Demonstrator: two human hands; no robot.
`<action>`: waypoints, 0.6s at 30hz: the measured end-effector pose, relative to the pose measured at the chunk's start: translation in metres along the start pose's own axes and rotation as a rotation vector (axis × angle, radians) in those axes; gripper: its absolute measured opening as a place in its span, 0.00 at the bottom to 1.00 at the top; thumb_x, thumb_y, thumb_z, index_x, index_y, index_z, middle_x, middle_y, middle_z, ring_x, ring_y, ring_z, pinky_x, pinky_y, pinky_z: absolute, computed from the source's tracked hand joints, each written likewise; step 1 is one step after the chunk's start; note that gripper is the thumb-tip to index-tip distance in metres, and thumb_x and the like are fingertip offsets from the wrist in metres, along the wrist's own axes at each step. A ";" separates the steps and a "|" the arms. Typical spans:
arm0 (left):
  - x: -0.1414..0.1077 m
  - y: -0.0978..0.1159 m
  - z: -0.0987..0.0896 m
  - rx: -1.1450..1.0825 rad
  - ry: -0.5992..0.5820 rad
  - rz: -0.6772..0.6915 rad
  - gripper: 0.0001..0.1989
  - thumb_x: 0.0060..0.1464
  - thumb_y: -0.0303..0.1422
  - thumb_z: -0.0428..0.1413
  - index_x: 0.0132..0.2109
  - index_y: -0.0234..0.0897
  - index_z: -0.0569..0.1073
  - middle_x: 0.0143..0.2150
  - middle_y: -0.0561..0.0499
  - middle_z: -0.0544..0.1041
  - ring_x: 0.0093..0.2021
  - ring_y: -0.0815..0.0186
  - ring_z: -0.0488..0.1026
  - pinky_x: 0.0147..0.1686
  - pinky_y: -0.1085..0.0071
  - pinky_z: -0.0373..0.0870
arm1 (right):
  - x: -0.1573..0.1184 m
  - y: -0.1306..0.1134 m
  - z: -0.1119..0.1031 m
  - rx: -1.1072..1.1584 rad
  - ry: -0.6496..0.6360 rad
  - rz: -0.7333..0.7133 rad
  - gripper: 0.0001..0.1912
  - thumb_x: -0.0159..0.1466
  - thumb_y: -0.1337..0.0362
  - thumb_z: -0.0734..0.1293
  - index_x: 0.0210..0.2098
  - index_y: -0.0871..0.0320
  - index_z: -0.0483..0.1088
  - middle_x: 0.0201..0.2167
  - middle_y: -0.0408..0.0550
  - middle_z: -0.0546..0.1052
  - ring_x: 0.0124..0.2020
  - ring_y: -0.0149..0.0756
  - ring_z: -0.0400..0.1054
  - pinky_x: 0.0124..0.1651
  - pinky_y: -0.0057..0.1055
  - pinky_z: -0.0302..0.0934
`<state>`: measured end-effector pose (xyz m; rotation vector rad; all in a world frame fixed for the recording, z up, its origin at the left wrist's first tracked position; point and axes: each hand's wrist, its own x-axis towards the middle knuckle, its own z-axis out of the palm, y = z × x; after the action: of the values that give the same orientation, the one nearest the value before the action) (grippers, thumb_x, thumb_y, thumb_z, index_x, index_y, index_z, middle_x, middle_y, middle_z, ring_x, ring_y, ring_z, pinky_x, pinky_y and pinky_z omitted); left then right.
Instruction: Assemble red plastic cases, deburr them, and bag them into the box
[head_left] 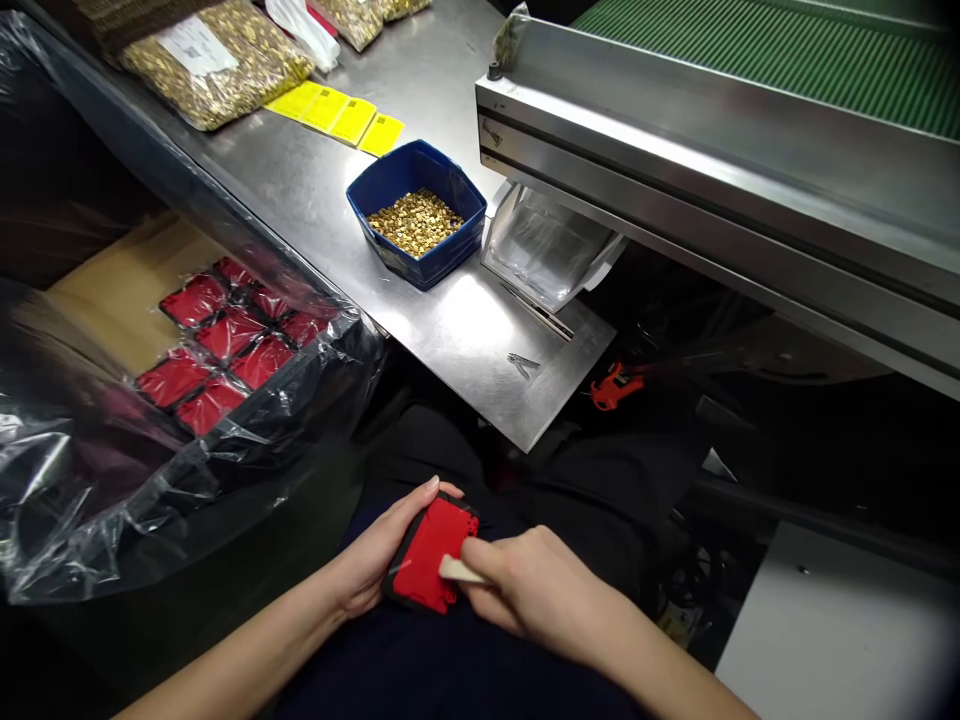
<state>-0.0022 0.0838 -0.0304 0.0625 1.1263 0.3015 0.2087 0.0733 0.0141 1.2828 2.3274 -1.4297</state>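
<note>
My left hand [382,545] is closed around the left edge of a flat red-and-black rectangular part [426,553], held tilted above my lap. In my right hand [525,580] is a short cream-coloured flat tool [460,570], pinched between thumb and fingers. Its blunt tip touches or hovers just over the red face; I cannot tell which. The right end of the part is partly covered by my right fingers. Several similar red parts [225,332] lie in rows inside a plastic-lined box [300,385] at the left.
A steel table [450,330] carries a blue bin [390,262] of small brass pieces [417,222], a clear plastic tray [551,245], and small tweezers-like metal pieces [523,365]. Yellow labels [330,112] and a bag of brass pieces [217,65] lie behind. A green conveyor [787,60] runs right.
</note>
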 end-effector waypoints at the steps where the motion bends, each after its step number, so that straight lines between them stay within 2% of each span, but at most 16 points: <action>1: 0.000 -0.001 -0.001 -0.012 -0.003 -0.006 0.24 0.61 0.53 0.58 0.51 0.39 0.76 0.39 0.45 0.83 0.34 0.62 0.78 0.35 0.70 0.76 | 0.000 0.000 0.000 -0.004 -0.002 -0.001 0.08 0.74 0.58 0.62 0.38 0.52 0.64 0.30 0.41 0.80 0.26 0.31 0.73 0.28 0.27 0.46; 5: 0.003 -0.003 -0.003 -0.048 -0.012 -0.020 0.24 0.61 0.54 0.58 0.49 0.38 0.77 0.37 0.46 0.83 0.33 0.63 0.78 0.34 0.71 0.76 | 0.001 -0.002 -0.003 -0.019 -0.017 0.036 0.08 0.75 0.57 0.61 0.40 0.53 0.65 0.30 0.42 0.80 0.26 0.32 0.73 0.29 0.27 0.46; 8: 0.003 -0.003 -0.003 -0.047 -0.010 -0.017 0.24 0.61 0.54 0.58 0.49 0.38 0.77 0.39 0.45 0.83 0.35 0.62 0.79 0.35 0.70 0.76 | 0.003 -0.003 -0.005 -0.025 -0.050 0.009 0.08 0.73 0.58 0.63 0.37 0.53 0.64 0.29 0.41 0.79 0.26 0.32 0.72 0.28 0.27 0.46; 12: 0.003 -0.001 -0.001 -0.100 0.005 -0.056 0.23 0.60 0.53 0.60 0.48 0.38 0.78 0.35 0.47 0.82 0.31 0.63 0.77 0.31 0.71 0.76 | 0.003 0.001 -0.007 -0.013 -0.004 0.016 0.09 0.75 0.56 0.61 0.39 0.52 0.64 0.29 0.41 0.78 0.26 0.31 0.71 0.28 0.27 0.46; 16: 0.004 -0.001 -0.001 -0.125 0.017 -0.072 0.24 0.60 0.53 0.60 0.48 0.36 0.78 0.39 0.44 0.83 0.34 0.61 0.79 0.34 0.69 0.77 | 0.001 0.004 -0.004 -0.005 -0.011 -0.031 0.08 0.73 0.57 0.63 0.38 0.52 0.64 0.28 0.39 0.77 0.25 0.30 0.69 0.28 0.26 0.45; 18: 0.005 -0.002 -0.001 -0.130 0.020 -0.070 0.24 0.60 0.53 0.60 0.48 0.36 0.78 0.38 0.45 0.83 0.32 0.62 0.79 0.33 0.70 0.76 | 0.001 0.005 -0.002 0.002 0.016 -0.001 0.09 0.75 0.57 0.61 0.39 0.52 0.65 0.28 0.40 0.77 0.25 0.30 0.70 0.28 0.27 0.45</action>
<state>-0.0014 0.0831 -0.0354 -0.0949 1.1239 0.3128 0.2123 0.0766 0.0119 1.2992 2.3376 -1.4276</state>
